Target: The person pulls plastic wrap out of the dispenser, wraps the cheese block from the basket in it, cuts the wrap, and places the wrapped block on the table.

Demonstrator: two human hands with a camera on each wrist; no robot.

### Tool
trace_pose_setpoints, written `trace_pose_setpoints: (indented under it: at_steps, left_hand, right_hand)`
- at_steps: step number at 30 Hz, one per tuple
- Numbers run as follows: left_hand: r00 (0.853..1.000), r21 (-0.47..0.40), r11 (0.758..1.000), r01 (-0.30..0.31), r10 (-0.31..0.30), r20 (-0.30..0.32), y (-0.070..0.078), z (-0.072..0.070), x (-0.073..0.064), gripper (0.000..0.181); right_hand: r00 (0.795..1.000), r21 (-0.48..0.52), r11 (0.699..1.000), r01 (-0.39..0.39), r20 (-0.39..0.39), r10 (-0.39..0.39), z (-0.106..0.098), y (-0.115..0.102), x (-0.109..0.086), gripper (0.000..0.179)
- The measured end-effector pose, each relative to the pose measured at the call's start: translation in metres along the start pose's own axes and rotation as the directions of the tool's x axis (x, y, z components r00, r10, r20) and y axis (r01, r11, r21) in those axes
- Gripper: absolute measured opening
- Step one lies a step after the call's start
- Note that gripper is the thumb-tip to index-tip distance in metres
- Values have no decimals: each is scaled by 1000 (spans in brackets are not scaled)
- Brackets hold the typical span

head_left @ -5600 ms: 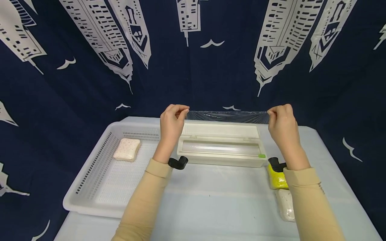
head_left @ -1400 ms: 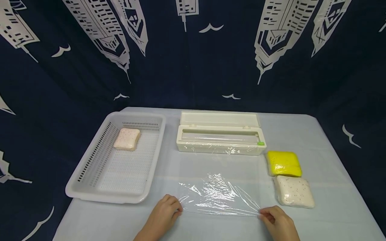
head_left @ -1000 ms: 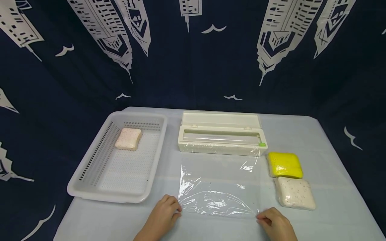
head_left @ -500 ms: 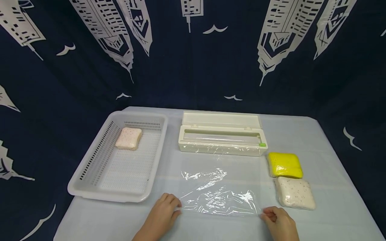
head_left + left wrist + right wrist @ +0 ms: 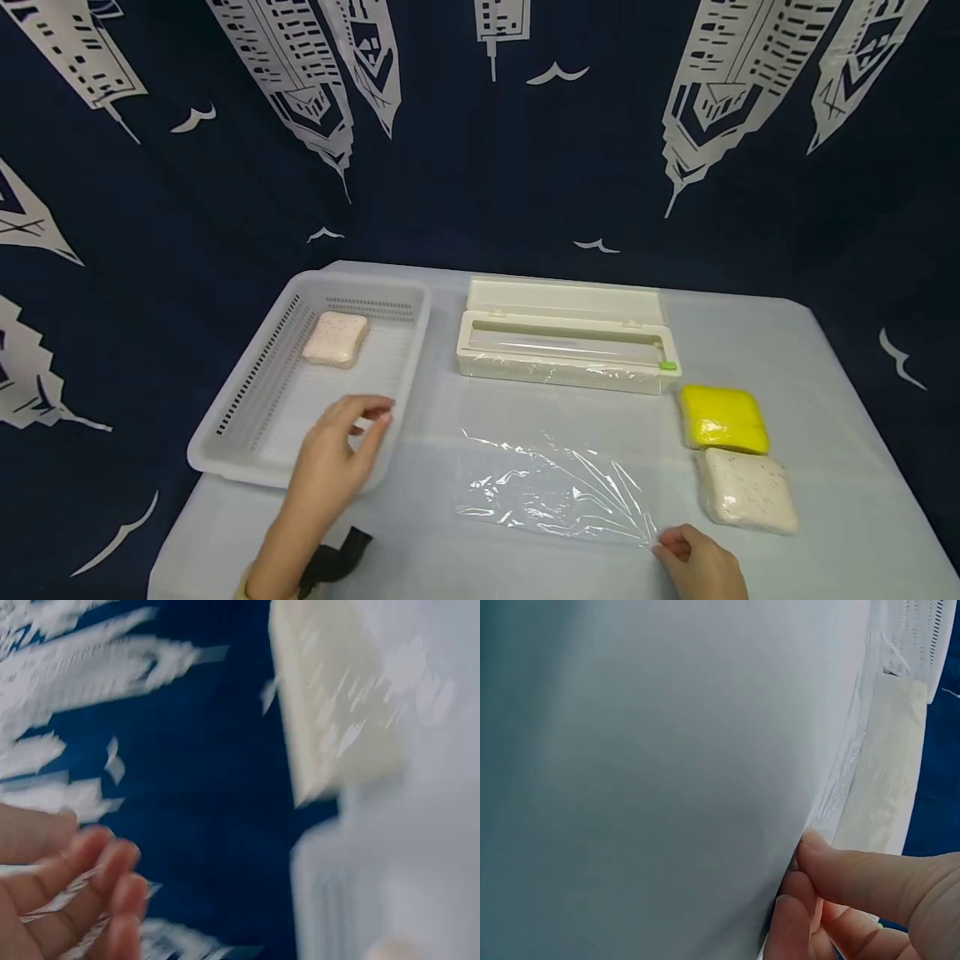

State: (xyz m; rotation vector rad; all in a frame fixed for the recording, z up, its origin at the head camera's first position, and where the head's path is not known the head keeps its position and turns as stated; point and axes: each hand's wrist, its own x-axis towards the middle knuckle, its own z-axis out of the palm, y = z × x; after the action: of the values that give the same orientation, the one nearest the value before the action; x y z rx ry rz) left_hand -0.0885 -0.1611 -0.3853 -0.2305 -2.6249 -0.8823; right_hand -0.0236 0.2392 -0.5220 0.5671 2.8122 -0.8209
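Note:
A sheet of cling film (image 5: 555,483) stretches over the table from the front of a cream wrap dispenser (image 5: 562,367), whose lid is up and whose roll shows inside. My right hand (image 5: 701,562) pinches the film's near right corner between thumb and fingers, seen close in the right wrist view. My left hand (image 5: 337,458) is over the near right part of a white basket (image 5: 206,446), its fingers loosely bent with nothing between them. In the blurred left wrist view, the left fingers (image 5: 124,877) are likewise without any thing. Inside the basket lies a pale pink-speckled block (image 5: 336,339).
Right of the film, a yellow film-wrapped block (image 5: 723,418) lies just behind a white speckled wrapped block (image 5: 750,492). The dispenser carries a small green slider (image 5: 667,365) at its right end. A dark printed cloth (image 5: 480,200) hangs behind the table.
Both hands drew the film from above the dispenser down toward the near side. Since half a second ago, my left hand has released its corner and moved left over the basket; the right keeps its pinch.

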Motion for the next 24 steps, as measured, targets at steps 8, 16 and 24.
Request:
trace_pose_setpoints:
  at_steps: [8,16,24]
  left_hand:
    - [974,-129,969,210,-218,-58,-33,-47,96,29]
    - [869,-147,857,494,-494,36,-106,-5,153,56]
    - [834,17,836,549,-549,55,-162,41,147,78]
  right_hand:
    - [997,-4,1000,-30,65,30,-3,10,1,16]
    - [991,6,996,-86,100,85,-1,7,3,15]
    - [994,3,998,-56,96,56,2,3,6,14]
